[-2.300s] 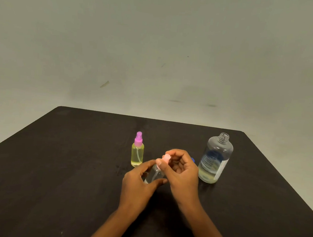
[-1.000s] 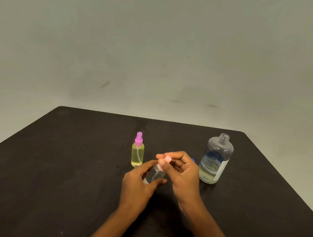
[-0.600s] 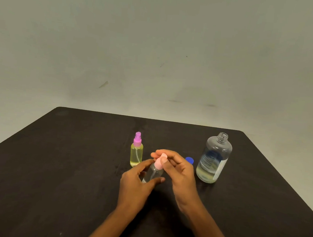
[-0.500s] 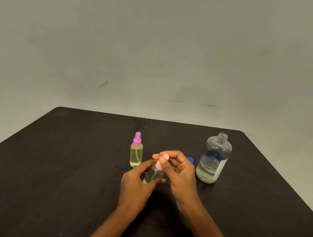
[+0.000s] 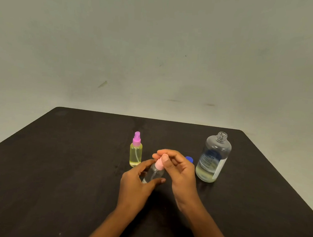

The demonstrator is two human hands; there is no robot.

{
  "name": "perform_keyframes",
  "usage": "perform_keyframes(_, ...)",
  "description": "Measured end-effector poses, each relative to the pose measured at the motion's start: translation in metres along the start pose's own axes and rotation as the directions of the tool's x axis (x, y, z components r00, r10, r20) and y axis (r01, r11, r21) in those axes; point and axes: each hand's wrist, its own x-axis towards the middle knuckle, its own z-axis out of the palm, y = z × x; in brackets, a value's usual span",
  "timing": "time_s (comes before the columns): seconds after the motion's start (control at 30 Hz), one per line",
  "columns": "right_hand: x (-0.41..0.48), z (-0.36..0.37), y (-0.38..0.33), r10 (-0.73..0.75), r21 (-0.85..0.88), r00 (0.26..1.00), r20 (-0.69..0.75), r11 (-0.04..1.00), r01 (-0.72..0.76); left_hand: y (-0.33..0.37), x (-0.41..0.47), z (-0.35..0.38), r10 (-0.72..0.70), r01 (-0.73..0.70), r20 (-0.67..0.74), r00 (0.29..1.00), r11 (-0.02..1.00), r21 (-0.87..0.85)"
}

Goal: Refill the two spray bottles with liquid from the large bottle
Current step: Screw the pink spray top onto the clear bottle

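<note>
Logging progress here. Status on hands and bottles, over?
Left hand grips the small clear spray bottle; right hand pinches its pink cap. Purple-capped bottle stands filled yellow. Large bottle open, right of hands; path clear.

Bare indoor room: dark table (image 5: 70,160), plain scuffed wall (image 5: 157,43).

Both forearms reach forward, close together. The left grip (image 5: 136,181) curls its fingers and thumb. The right grip (image 5: 179,169) pinches just above.
</note>
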Motion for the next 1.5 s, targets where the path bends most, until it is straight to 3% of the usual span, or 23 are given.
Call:
perform_keyframes(0.23,0.0013,0.0008,0.0000,0.027,-0.047,0.993,-0.116,0.998,-0.033,-0.0003,-0.0011,0.0012,0.017,-0.017,0.010,1.000,1.000,-0.001)
perform_keyframes(0.47,-0.0002,-0.0022,0.0002,0.007,0.013,0.999,0.037,1.000,-0.008,-0.0007,0.0006,-0.0005,-0.001,0.001,0.000,1.000,1.000,-0.026)
perform_keyframes(0.7,0.0006,0.0012,-0.0014,0.021,-0.021,0.996,-0.090,1.000,-0.023,-0.0005,-0.0007,0.0009,0.011,-0.011,0.000,1.000,1.000,-0.023)
perform_keyframes(1.0,-0.0008,0.0004,-0.0017,0.027,0.072,0.999,0.029,0.997,-0.029,0.0013,-0.0002,-0.0018,0.010,-0.010,-0.005,1.000,1.000,-0.027)
perform_keyframes(1.3,0.0004,0.0007,-0.0015,0.016,-0.020,0.998,-0.066,1.000,-0.017,-0.0011,-0.0014,0.0005,0.027,-0.027,0.003,1.000,0.999,-0.019)
perform_keyframes(1.5,0.0009,0.0002,0.0002,0.033,0.020,0.998,-0.054,0.999,-0.032,0.0001,-0.0002,0.0007,0.019,-0.019,0.008,1.000,1.000,-0.015)
